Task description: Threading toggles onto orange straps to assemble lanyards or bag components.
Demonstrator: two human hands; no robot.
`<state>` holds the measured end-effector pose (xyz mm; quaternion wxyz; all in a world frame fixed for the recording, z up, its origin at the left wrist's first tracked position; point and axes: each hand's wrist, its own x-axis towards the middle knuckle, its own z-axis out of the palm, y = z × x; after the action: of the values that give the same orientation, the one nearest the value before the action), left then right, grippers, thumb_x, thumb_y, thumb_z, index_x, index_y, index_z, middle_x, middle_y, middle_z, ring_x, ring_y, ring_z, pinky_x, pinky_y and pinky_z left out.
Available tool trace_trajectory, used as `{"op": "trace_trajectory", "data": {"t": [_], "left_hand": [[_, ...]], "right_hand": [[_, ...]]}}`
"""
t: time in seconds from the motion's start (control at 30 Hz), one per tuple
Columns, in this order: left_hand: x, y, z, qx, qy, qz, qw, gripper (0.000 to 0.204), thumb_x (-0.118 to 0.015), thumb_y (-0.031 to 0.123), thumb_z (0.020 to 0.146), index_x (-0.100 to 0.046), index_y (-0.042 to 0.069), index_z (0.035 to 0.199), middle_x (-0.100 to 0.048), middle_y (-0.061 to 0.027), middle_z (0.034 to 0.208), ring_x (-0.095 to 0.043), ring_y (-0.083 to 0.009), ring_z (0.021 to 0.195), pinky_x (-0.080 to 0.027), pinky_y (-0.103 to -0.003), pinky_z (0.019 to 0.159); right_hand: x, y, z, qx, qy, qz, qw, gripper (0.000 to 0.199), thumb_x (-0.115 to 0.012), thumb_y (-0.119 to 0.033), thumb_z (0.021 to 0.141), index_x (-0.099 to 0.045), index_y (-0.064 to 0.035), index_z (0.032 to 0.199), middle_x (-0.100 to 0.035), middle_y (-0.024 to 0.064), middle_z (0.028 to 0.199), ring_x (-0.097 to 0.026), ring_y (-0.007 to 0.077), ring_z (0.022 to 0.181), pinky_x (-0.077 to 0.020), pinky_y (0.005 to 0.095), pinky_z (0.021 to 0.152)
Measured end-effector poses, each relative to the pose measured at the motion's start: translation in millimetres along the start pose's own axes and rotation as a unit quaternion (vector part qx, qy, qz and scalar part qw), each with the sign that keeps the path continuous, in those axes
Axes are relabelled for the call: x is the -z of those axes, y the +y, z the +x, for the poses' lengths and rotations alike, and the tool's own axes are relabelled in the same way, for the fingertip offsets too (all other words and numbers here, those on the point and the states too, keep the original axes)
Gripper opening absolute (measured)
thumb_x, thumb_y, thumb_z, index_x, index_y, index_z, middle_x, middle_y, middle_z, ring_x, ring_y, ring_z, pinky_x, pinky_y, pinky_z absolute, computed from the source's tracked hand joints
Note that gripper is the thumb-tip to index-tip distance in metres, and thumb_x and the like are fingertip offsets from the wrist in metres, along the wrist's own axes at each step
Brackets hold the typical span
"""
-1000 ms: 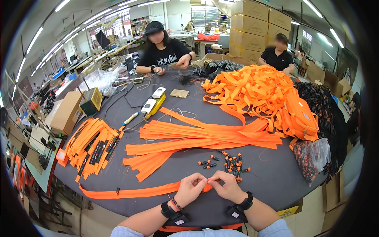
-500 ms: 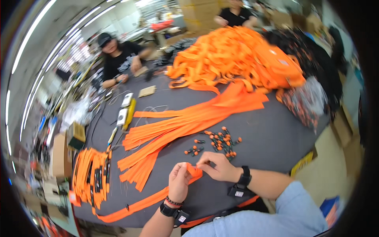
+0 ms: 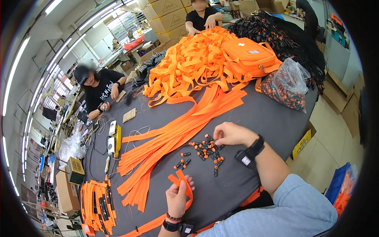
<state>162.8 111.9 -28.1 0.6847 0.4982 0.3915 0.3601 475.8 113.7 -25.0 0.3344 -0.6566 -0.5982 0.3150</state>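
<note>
My left hand (image 3: 177,198) pinches an orange webbing strap (image 3: 182,182) near its end, which stands up in a loop above the fingers. From that hand the strap runs down to the left along the table's near edge. At the right edge of a loose pile of small black-and-orange pieces, like zipper pulls (image 3: 204,149), is my right hand (image 3: 233,134). Its fingers are curled together and pointing down; whether a piece is between them is hidden. A few more of these pieces (image 3: 182,163) lie just left of the pile.
Long orange straps (image 3: 173,138) fan across the dark table (image 3: 260,126). Farther back are a tangled orange heap (image 3: 189,63), an orange bag (image 3: 250,57) and a clear plastic bag (image 3: 286,85). Power strips (image 3: 114,138) and bundled straps (image 3: 98,203) lie left. Two co-workers sit across.
My right hand has left the strap and moved up and right to the pile of small pieces. My left hand keeps the strap, now lower. The view has shifted.
</note>
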Motion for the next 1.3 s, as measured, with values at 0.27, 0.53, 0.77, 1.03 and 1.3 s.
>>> {"op": "trace_trajectory", "data": {"t": [0.27,0.53,0.77,1.03,1.3], "left_hand": [[6,8,-1,-0.025,0.030,0.059,0.998,0.032,-0.051,0.019,0.098,-0.057,-0.005,0.118,-0.065,-0.0077,0.094,-0.061,-0.0124,0.076,-0.050,-0.024,0.067],[11,2,7,-0.089,0.079,0.034,0.992,0.022,-0.062,0.008,0.091,-0.064,-0.004,0.110,-0.062,0.0029,0.082,-0.053,-0.0019,0.073,-0.042,-0.016,0.064],[21,-18,12,-0.188,0.092,0.089,0.974,0.024,-0.066,0.002,0.086,-0.065,-0.002,0.110,-0.063,-0.0033,0.094,-0.058,-0.0056,0.081,-0.047,-0.018,0.071],[10,-10,8,-0.235,0.082,0.125,0.960,0.021,-0.065,0.002,0.086,-0.068,0.002,0.107,-0.064,-0.0073,0.096,-0.061,-0.0091,0.083,-0.050,-0.020,0.069],[10,-7,4,-0.236,0.074,0.111,0.963,0.020,-0.066,0.001,0.086,-0.069,0.001,0.106,-0.064,-0.0064,0.094,-0.060,-0.0081,0.080,-0.049,-0.019,0.067]], "right_hand": [[15,1,-3,-0.061,-0.081,-0.094,0.990,0.024,-0.079,-0.011,0.068,-0.067,-0.0049,0.088,-0.064,0.0053,0.077,-0.062,0.0199,0.073,-0.0497,0.0312,0.067],[-22,-47,0,0.087,0.028,0.300,0.950,0.009,-0.067,-0.003,0.086,-0.061,-0.0007,0.092,-0.062,-0.0002,0.082,-0.058,0.0046,0.075,-0.0483,0.0213,0.067],[-98,-79,-23,0.033,-0.217,0.444,0.869,0.020,-0.063,-0.008,0.091,-0.063,-0.0002,0.109,-0.063,0.0023,0.095,-0.059,0.0079,0.083,-0.0490,0.0234,0.074],[-113,-73,-23,0.155,-0.110,0.391,0.900,0.029,-0.063,-0.004,0.089,-0.059,0.0009,0.117,-0.063,0.0043,0.098,-0.060,0.0096,0.087,-0.0503,0.0234,0.081],[-108,-81,-27,0.068,-0.083,0.420,0.901,0.019,-0.066,0.000,0.086,-0.061,0.0014,0.104,-0.067,0.0077,0.092,-0.064,0.0117,0.082,-0.0536,0.0247,0.075]]}}
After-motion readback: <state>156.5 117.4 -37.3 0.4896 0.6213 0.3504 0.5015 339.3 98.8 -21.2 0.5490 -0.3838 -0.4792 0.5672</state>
